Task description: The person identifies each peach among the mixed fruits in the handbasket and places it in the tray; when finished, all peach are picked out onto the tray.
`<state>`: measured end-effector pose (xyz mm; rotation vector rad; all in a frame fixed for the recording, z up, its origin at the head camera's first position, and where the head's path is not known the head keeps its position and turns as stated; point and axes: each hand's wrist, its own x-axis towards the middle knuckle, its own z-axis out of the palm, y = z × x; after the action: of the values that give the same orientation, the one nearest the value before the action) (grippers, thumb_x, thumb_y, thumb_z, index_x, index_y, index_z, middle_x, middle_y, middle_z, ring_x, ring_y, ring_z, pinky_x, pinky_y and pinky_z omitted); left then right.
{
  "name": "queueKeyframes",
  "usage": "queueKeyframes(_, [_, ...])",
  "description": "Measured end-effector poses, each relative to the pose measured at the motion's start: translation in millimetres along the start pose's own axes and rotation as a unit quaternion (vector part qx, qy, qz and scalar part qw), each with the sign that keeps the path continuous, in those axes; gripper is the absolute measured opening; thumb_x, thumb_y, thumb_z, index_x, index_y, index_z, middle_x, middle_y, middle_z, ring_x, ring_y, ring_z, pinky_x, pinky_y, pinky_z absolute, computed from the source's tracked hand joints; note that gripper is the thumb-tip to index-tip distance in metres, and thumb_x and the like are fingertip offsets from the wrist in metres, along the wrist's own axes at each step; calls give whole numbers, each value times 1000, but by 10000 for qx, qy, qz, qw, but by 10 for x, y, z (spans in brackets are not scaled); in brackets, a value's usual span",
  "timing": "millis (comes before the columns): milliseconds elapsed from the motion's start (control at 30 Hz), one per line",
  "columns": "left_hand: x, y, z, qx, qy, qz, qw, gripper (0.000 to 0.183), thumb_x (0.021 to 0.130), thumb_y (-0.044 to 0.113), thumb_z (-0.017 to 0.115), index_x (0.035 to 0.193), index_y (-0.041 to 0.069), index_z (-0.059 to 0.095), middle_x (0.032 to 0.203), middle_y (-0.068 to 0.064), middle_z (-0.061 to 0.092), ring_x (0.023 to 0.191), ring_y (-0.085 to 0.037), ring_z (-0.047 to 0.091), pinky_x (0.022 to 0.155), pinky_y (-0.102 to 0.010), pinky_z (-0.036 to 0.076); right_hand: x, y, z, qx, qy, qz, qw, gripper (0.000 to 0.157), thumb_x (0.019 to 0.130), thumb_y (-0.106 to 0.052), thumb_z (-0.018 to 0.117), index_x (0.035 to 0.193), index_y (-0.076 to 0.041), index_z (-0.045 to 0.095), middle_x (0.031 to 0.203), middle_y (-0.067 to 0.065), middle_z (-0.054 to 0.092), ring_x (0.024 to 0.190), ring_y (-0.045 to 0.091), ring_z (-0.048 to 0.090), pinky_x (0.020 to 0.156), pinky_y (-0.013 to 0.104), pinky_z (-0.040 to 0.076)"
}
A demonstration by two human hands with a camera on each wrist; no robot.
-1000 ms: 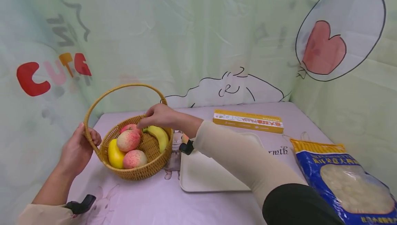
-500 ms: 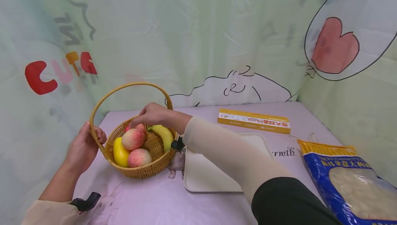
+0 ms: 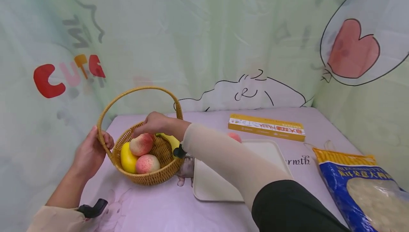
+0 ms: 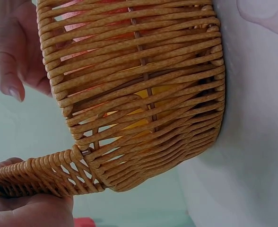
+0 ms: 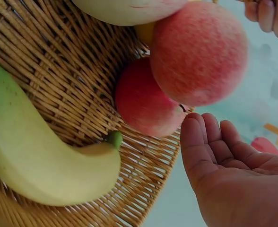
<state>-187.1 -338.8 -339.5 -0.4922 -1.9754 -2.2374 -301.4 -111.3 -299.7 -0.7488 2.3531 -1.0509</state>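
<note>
My left hand (image 3: 92, 150) grips the handle (image 4: 35, 175) of a round wicker basket (image 3: 150, 179) standing on the table. Inside lie two pink-and-cream peaches (image 3: 142, 144), a smooth yellow fruit (image 3: 128, 158) and a banana (image 3: 170, 140). A red apple (image 5: 141, 97) shows beneath one peach (image 5: 200, 54) in the right wrist view; in the head view my hand hides it. My right hand (image 3: 155, 124) reaches over the far rim. Its fingers (image 5: 195, 146) are slightly bent, tips right by the apple and peach, with nothing between fingers and thumb.
A cream tray (image 3: 217, 185) lies right of the basket, partly under my right sleeve. A pink round thing (image 3: 235, 136) peeks out at its far edge. Behind stands a yellow pasta box (image 3: 266, 128); a blue-and-yellow bag (image 3: 358, 185) lies at right. Printed curtains enclose the table.
My right hand has moved left and lower over the basket, from beside the banana to behind the upper peach. The pink round thing has come into sight. My left hand keeps its grip.
</note>
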Motion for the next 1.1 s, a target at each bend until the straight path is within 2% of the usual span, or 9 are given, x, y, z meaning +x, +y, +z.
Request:
queueKeyframes(33, [-3, -4, 3, 19, 2, -9, 10000, 46, 115, 40, 27, 94, 9, 52, 85, -1, 51, 85, -18, 47, 83, -27, 43, 12, 12, 21, -31, -43, 16, 10000, 52, 85, -46, 81, 59, -19, 45, 68, -5, 37, 76, 15, 49, 70, 29, 40])
queueKeyframes(233, [-9, -11, 17, 155, 34, -6, 9999, 45, 115, 40, 27, 95, 8, 52, 86, -1, 50, 85, -18, 46, 84, -28, 42, 62, 43, 126, -188, -107, 151, 9997, 47, 82, -48, 83, 66, -17, 51, 81, -3, 50, 85, 15, 54, 74, 28, 44])
queueKeyframes(333, [-14, -7, 20, 187, 43, 19, 9998, 45, 115, 40, 27, 95, 9, 52, 86, -1, 50, 85, -18, 46, 83, -27, 42, 77, 21, 159, -478, -88, 215, 9986, 43, 79, -50, 84, 82, -14, 60, 91, -3, 57, 88, 13, 57, 79, 26, 47])
queueKeyframes(433, [-20, -8, 18, 162, 33, 57, 9998, 45, 115, 40, 26, 95, 9, 52, 86, -1, 49, 84, -18, 45, 83, -28, 41, 91, -8, 186, -846, -106, 204, 9961, 51, 79, -51, 83, 104, -11, 63, 101, -3, 62, 91, 13, 59, 81, 25, 49])
queueKeyframes(500, [-23, -12, 15, 130, 23, 76, 9999, 46, 115, 40, 25, 94, 9, 52, 85, -1, 49, 83, -18, 45, 82, -28, 41, 96, -23, 199, -1036, -105, 183, 9944, 55, 79, -51, 82, 111, -11, 63, 102, -3, 63, 92, 13, 59, 80, 24, 49])
queueKeyframes(733, [-14, -21, 4, 95, 9, 85, 9999, 46, 115, 40, 26, 94, 9, 53, 85, -2, 50, 83, -19, 45, 82, -27, 41, 100, -46, 217, -1290, -118, 200, 9914, 46, 80, -49, 81, 102, -13, 64, 95, -3, 64, 85, 14, 60, 77, 26, 51])
queueKeyframes(933, [-4, -13, 5, 87, 6, 81, 9999, 45, 115, 40, 26, 94, 9, 53, 86, -1, 50, 83, -18, 45, 82, -27, 42, 93, -68, 217, -1285, -132, 404, 9908, 49, 80, -49, 81, 105, -13, 62, 98, -2, 64, 87, 14, 60, 78, 27, 51])
queueKeyframes(1100, [-6, -11, -1, 105, -2, 45, 9999, 45, 115, 40, 26, 95, 10, 53, 87, -1, 50, 84, -17, 46, 83, -26, 42, 116, -50, 243, -1325, 26, 334, 9906, 47, 80, -49, 81, 102, -12, 63, 94, -2, 63, 84, 14, 59, 72, 25, 49])
